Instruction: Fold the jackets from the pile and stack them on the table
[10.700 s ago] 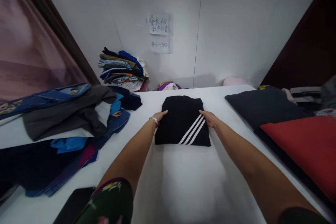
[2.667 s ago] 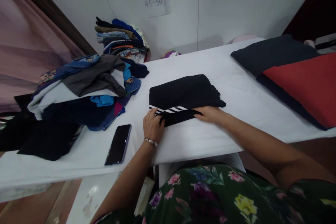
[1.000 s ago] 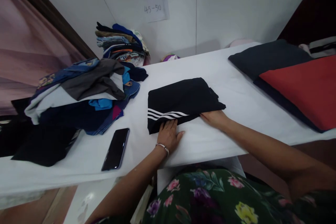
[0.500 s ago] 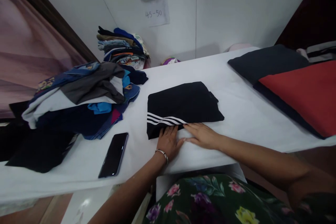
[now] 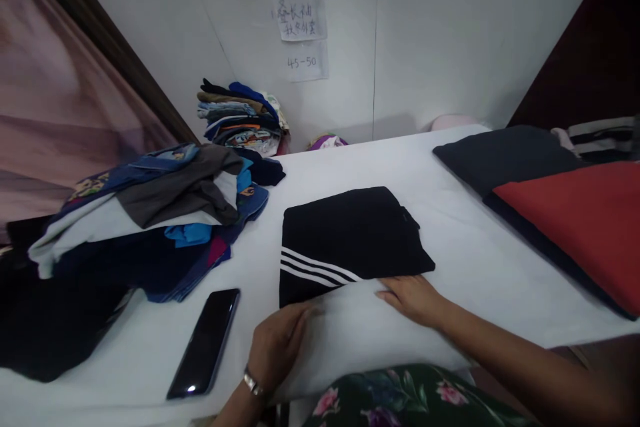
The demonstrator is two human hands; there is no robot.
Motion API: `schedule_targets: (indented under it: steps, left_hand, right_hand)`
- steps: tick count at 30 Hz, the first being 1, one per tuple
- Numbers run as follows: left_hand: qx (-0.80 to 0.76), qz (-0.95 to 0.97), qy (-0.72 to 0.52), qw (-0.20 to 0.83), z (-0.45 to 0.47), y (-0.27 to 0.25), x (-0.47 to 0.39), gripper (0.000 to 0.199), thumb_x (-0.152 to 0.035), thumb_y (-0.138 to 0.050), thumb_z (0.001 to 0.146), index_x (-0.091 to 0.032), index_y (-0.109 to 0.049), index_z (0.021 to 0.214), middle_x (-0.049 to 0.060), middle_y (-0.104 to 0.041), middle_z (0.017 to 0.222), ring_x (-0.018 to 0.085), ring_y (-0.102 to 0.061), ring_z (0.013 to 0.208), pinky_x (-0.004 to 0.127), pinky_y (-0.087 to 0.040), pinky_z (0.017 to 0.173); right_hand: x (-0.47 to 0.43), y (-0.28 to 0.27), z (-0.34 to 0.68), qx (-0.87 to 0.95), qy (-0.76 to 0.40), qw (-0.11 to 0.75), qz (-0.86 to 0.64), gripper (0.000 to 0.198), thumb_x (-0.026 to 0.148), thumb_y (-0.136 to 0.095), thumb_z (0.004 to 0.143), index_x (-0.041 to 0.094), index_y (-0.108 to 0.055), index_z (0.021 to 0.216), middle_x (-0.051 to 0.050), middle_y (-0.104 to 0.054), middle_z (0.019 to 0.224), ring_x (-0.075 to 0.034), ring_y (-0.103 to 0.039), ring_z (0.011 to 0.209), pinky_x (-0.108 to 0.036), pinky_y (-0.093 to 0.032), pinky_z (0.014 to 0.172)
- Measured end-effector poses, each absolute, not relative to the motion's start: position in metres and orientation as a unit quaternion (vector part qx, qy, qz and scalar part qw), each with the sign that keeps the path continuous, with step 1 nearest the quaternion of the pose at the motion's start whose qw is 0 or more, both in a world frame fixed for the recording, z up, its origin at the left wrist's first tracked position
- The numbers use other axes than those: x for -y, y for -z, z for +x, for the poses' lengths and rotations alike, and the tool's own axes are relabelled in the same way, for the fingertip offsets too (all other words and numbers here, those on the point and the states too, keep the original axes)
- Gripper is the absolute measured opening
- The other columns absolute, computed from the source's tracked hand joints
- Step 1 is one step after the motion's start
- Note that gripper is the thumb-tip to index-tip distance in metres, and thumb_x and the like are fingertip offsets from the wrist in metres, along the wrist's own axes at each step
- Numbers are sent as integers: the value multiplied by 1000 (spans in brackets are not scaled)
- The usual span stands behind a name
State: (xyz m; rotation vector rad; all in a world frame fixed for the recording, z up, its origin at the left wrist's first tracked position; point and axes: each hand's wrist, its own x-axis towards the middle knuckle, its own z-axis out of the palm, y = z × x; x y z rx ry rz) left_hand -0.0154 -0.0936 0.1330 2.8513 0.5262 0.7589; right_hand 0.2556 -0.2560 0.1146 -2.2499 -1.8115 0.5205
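A folded black garment [image 5: 350, 233] with three white stripes lies on the white tablecloth in front of me; its exact kind does not show. My left hand [image 5: 280, 340], with a bracelet at the wrist, is closed at the near left corner of the garment, its fingertips blurred by motion. At the near right edge rests my right hand [image 5: 413, 297], fingers stretched out, their tips partly hidden by the fabric and the thumb apart on the cloth. To the left of my left hand lies a black phone [image 5: 205, 343].
Loose clothes [image 5: 165, 193] are heaped on the left. Behind them stands a stack of folded clothes [image 5: 243, 117]. Dark grey cloth [image 5: 505, 157] and red cloth [image 5: 575, 220] lie on the right. The white table [image 5: 350, 163] ends at a wall with paper signs [image 5: 303, 17].
My left hand has drawn back toward me and left, its fingers now curled. My right hand has slid right along the garment's near edge. The camera view has tipped upward.
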Motion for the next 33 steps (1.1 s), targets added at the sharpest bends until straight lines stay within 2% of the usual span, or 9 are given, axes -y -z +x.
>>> schedule_targets:
  steps: [3, 6, 10, 14, 18, 21, 24, 27, 33]
  left_hand:
    - [-144, 947, -285, 34, 5, -148, 96, 31, -20, -49, 87, -20, -60, 116, 5, -69, 112, 17, -62, 107, 30, -51, 92]
    - [-88, 976, -196, -19, 36, -143, 90, 45, -25, -50, 87, -19, -49, 132, 6, -52, 137, 24, -41, 131, 43, -36, 107]
    - [-93, 988, -105, -57, 61, -113, 75, 51, -36, -47, 89, -21, -45, 137, 5, -44, 144, 26, -37, 134, 48, -28, 110]
    - [-96, 987, -108, -74, 59, -97, 70, 58, -46, -45, 89, -20, -42, 140, 5, -40, 146, 27, -34, 135, 48, -25, 111]
    - [-93, 985, -121, -82, 57, -97, 72, 58, -50, -43, 89, -19, -43, 138, 4, -41, 146, 27, -36, 134, 47, -23, 111]
    - [-97, 984, -122, -82, 58, -97, 72, 58, -50, -43, 89, -19, -44, 138, 4, -41, 146, 27, -37, 133, 47, -24, 111]
    - [-96, 985, -121, -74, 58, -95, 71, 59, -50, -44, 88, -20, -42, 139, 4, -41, 146, 27, -37, 134, 47, -25, 110]
    - [-101, 986, -118, -55, 56, -95, 71, 59, -47, -46, 88, -21, -40, 141, 4, -41, 146, 26, -36, 134, 47, -27, 110]
    - [-174, 979, -104, 21, 48, -101, 60, 51, -46, -42, 91, -21, -48, 134, 6, -49, 140, 24, -43, 130, 45, -33, 107]
  right_hand:
    - [253, -112, 254, 613, -174, 106, -763, 44, 50, -35, 93, 25, -60, 119, -11, -68, 112, -32, -61, 105, -43, -45, 88]
    - [251, -113, 251, 611, -171, 111, -765, 44, 50, -36, 93, 26, -60, 121, -11, -67, 114, -33, -60, 107, -45, -45, 89]
    - [260, -113, 253, 628, -180, 144, -744, 44, 45, -41, 91, 30, -53, 130, -9, -66, 115, -32, -61, 103, -49, -47, 88]
    - [286, -115, 259, 663, -137, 243, -695, 56, 37, -50, 88, 39, -35, 142, -6, -56, 132, -30, -55, 117, -51, -45, 99]
    - [302, -136, 259, 657, -131, 375, -641, 55, 21, -47, 90, 44, -36, 138, 2, -63, 123, -20, -60, 112, -36, -54, 91]
    - [289, -153, 262, 663, -49, 431, -610, 55, 14, -44, 90, 38, -38, 139, 0, -60, 126, -19, -51, 123, -40, -48, 99]
    - [262, -149, 276, 647, 9, 327, -688, 50, 26, -47, 92, 29, -38, 141, -8, -43, 144, -27, -32, 137, -53, -33, 108]
    - [242, -124, 294, 615, -14, 185, -766, 58, 44, -48, 90, 23, -36, 143, -12, -34, 149, -31, -26, 139, -58, -27, 109]
    - [247, -94, 305, 612, -33, 167, -772, 61, 51, -41, 92, 25, -29, 146, -7, -29, 152, -26, -23, 140, -53, -23, 112]
